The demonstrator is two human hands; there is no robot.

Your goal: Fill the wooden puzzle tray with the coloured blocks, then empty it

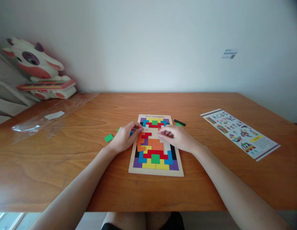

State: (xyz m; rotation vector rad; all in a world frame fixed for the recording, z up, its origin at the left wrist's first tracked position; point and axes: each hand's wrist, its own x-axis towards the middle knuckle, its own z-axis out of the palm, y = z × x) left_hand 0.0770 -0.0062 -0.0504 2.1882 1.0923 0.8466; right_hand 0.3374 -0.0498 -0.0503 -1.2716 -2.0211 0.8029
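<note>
A wooden puzzle board [156, 172] lies flat with colored block pieces in it. My left hand [125, 136] is over its left edge, thumb and fingertips drawn together; whatever is between them is too small to tell. A blue piece [132, 132] shows beside that thumb, partly covered. My right hand [178, 137] is closed over the board's right side, its fingertips near an orange sliver, and any piece it grips is hidden. Between the hands lie a red piece [146, 135] and bare board. Orange pieces [156, 144] sit lower down, above a green square [155, 158].
A loose green piece [108, 138] lies left of the board, and a black bar [179, 122] lies at its upper right. A printed pattern sheet [241, 134] is on the right. Clear plastic wrapping [52, 123] and a cow-shaped toy keyboard [46, 84] are at the left.
</note>
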